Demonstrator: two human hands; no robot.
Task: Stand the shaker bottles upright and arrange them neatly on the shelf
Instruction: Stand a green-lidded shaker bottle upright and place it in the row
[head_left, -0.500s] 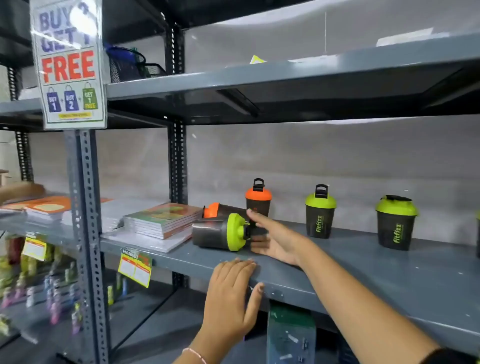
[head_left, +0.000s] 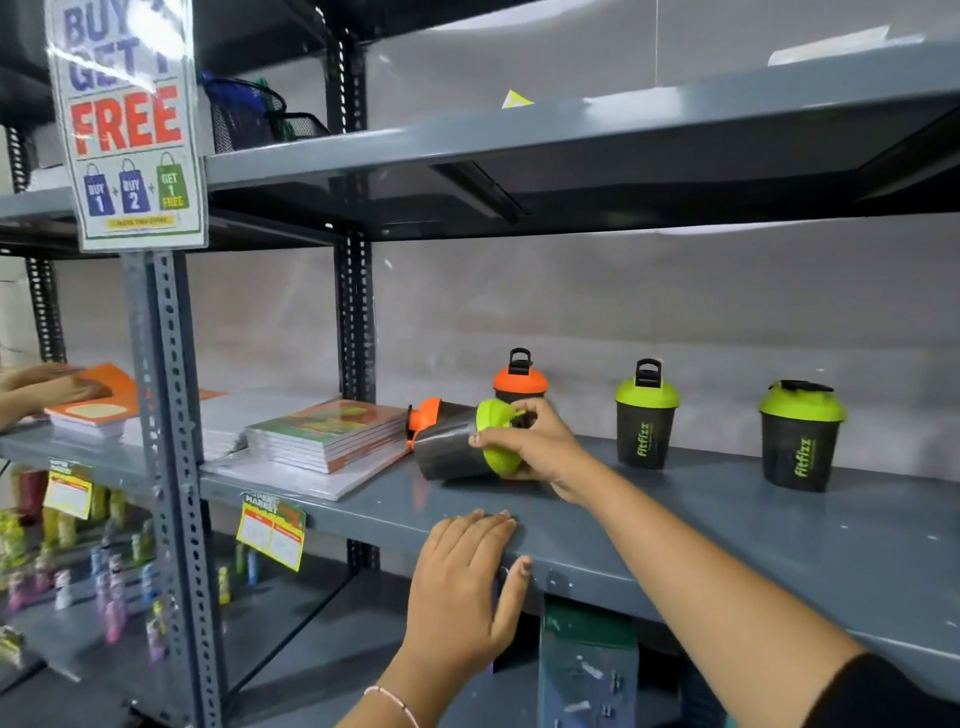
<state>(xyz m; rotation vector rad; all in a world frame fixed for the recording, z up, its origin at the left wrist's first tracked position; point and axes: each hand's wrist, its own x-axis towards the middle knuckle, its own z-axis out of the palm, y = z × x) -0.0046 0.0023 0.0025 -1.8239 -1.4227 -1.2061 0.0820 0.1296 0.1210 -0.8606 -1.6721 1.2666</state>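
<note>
On the grey shelf a dark shaker bottle with a green lid lies on its side, and my right hand grips it around the lid. Behind it another dark shaker with an orange lid also lies on its side. Three shakers stand upright along the back: an orange-lidded one, a green-lidded one and a wider green-lidded one. My left hand rests flat on the shelf's front edge, holding nothing.
Stacks of notebooks lie just left of the fallen shakers. A perforated upright post carries a "buy 2 get 1 free" sign. Another person's hand rests on orange books at far left. Small bottles fill the lower shelf.
My right hand has closed around the lid of the lying green-lidded shaker, whose lid end has lifted a little. The left hand stays on the shelf edge.
</note>
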